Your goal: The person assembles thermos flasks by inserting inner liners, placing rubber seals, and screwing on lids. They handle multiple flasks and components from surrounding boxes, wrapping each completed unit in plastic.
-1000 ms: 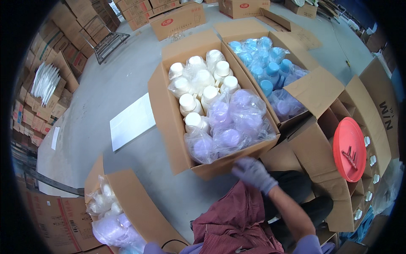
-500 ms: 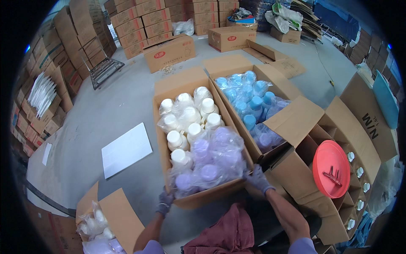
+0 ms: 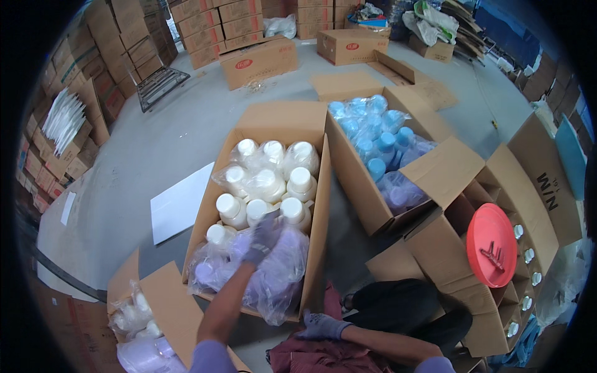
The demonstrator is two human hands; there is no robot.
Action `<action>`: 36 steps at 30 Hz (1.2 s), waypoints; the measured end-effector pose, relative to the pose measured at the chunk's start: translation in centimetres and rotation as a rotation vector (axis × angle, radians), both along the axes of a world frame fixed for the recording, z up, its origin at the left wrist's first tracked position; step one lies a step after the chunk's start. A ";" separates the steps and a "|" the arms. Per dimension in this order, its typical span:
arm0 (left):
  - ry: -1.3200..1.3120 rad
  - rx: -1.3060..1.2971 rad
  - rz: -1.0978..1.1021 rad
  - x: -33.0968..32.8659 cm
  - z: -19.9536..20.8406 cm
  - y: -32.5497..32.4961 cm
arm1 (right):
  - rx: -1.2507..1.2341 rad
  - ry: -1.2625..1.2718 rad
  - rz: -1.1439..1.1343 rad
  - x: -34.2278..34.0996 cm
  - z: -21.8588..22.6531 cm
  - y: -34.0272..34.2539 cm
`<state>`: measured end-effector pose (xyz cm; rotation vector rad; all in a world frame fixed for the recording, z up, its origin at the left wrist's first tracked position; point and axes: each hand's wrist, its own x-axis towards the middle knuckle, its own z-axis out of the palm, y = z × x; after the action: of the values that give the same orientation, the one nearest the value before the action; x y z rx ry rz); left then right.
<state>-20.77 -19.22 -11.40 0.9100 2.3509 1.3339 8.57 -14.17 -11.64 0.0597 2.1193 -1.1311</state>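
Observation:
A cardboard box point(image 3: 318, 214) stands in front of me, filled with white-capped bottles point(image 3: 268, 185) at its far end and purple bottles point(image 3: 289, 248) in clear plastic at its near end. Over the border between them, my left hand point(image 3: 264, 241) in a grey glove reaches in with fingers stretched out, slightly blurred, touching or just above the plastic. At the box's near right corner is my gloved right hand point(image 3: 324, 326), its fingers closed at the cardboard edge. Maroon cloth point(image 3: 329, 354) lies just below that hand.
Right of it stands a box point(image 3: 357, 199) of blue-capped and purple bottles. A divided carton point(image 3: 429, 273) carries a red round lid point(image 3: 491, 242) with small dark red pieces. A smaller box point(image 3: 171, 311) sits at lower left; a white board point(image 3: 177, 208) lies on the floor.
The box of white and purple bottles has turned and shifted left, away from the blue-capped one. My left hand left its near left corner and moved over the bottles; my right hand came nearer me.

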 end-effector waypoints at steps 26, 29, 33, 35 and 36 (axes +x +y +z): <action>-0.069 -0.569 -0.258 14.0 -10.1 6.6 | 1.177 0.030 -0.447 -15.5 -8.7 41.0; -0.203 -0.566 -0.314 17.0 -9.4 4.7 | 0.821 0.603 -1.001 -17.6 0.2 36.9; -0.342 -0.681 -0.496 19.6 -6.9 -1.0 | 1.074 0.713 -0.803 -16.2 -0.7 36.2; -0.073 -0.399 -0.461 21.3 -7.9 -4.0 | 1.242 0.486 -0.734 -13.3 -3.9 35.8; -0.114 -0.423 -0.461 21.7 -7.1 -5.1 | 1.157 0.399 -0.701 -12.1 -3.4 34.2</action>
<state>0.89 -24.35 -18.53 1.1088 2.0470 0.6597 -3.53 20.02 -14.99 1.2623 2.9407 -0.0560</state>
